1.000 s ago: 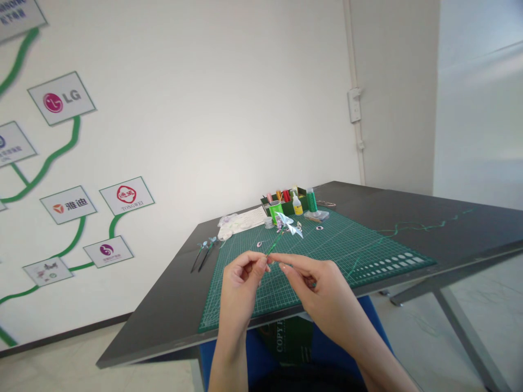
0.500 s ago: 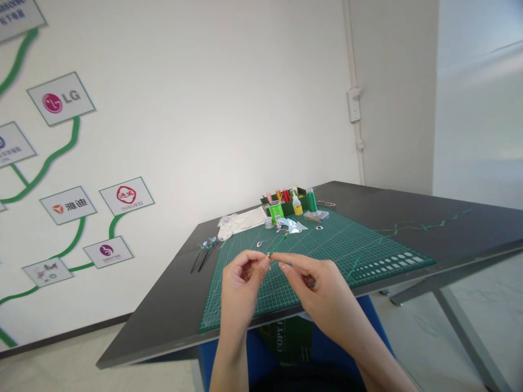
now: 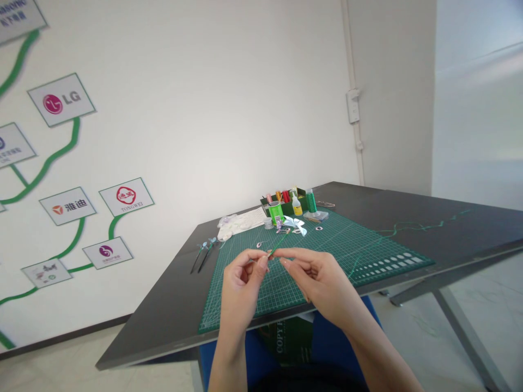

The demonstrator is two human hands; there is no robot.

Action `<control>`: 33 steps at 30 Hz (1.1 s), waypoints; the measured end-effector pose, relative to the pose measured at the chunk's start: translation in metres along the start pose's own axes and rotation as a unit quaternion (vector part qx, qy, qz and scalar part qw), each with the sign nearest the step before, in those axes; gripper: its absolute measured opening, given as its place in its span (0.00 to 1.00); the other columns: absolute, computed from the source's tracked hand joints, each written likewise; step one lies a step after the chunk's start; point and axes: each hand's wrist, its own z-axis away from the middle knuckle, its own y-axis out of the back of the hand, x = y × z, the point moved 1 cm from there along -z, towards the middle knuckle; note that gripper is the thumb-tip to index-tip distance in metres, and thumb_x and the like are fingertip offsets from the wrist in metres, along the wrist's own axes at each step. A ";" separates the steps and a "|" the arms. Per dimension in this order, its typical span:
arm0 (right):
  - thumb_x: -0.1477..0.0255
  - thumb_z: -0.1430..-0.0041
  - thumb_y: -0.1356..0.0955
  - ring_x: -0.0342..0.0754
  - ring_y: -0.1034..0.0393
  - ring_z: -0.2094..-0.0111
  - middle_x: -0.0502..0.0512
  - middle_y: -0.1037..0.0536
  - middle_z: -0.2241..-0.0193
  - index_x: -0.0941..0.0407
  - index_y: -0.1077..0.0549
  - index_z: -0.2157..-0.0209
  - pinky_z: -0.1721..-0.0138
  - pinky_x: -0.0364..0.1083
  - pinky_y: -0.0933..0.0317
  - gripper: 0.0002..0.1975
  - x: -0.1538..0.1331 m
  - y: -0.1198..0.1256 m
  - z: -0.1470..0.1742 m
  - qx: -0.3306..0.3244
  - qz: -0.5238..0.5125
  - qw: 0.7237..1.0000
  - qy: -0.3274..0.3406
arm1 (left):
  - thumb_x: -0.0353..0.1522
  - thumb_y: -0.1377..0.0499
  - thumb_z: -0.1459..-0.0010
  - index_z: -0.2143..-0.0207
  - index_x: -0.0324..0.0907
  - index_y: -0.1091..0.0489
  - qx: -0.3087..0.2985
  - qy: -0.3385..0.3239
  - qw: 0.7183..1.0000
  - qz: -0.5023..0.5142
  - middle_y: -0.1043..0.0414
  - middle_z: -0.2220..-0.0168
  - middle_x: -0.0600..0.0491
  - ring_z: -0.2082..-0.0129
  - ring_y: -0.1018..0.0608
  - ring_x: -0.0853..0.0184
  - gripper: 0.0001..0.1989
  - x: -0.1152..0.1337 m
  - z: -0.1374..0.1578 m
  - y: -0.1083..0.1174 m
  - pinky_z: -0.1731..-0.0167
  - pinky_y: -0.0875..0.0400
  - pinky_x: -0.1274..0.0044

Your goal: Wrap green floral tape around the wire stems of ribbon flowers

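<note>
My left hand is closed in a pinch around the lower end of a thin green stem. The stem slants up and away to the right, with a small pale tip at its far end. Beside it, my right hand reaches in with its index fingertip at the stem, just above the left thumb. The other right fingers are curled under, and what they may hold is hidden. Loose green thread trails over the table and mat towards the right hand. Both hands are above the green cutting mat.
Behind the hands are a green tub, a glue bottle, a green thread spool, a box of spools and pale blue petals. Two dark-stemmed pieces lie left on the black table. White cloth lies behind.
My right hand has shifted slightly, its thumb and curled fingers changing pose by the stem. The stem's tip has moved a little up and right. The left hand keeps its pinch.
</note>
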 end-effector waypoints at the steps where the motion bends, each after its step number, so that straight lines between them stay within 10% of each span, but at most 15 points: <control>1: 0.63 0.33 0.34 0.40 0.54 0.82 0.41 0.44 0.83 0.66 0.17 0.53 0.80 0.43 0.59 0.21 0.000 0.000 -0.001 0.002 0.000 1.000 0.000 | 0.43 0.32 0.37 0.67 0.40 0.20 -0.003 -0.005 1.000 -0.003 0.28 0.73 0.53 0.72 0.30 0.68 0.15 0.001 0.000 0.000 0.71 0.36 0.79; 22: 0.67 0.31 0.33 0.41 0.42 0.82 0.48 0.29 0.80 0.57 0.14 0.60 0.82 0.41 0.47 0.15 -0.002 0.006 -0.007 0.058 0.024 0.991 0.121 | 0.47 0.30 0.41 0.72 0.40 0.21 -0.075 0.017 0.997 0.006 0.29 0.73 0.50 0.72 0.31 0.66 0.19 0.025 0.013 -0.005 0.75 0.41 0.77; 33: 0.69 0.31 0.34 0.40 0.46 0.82 0.52 0.24 0.78 0.58 0.15 0.60 0.81 0.41 0.51 0.14 0.000 0.004 -0.011 -0.021 0.000 0.994 0.103 | 0.45 0.31 0.38 0.73 0.40 0.21 -0.075 0.000 0.997 -0.007 0.34 0.74 0.53 0.75 0.36 0.69 0.18 0.030 0.013 -0.003 0.76 0.44 0.77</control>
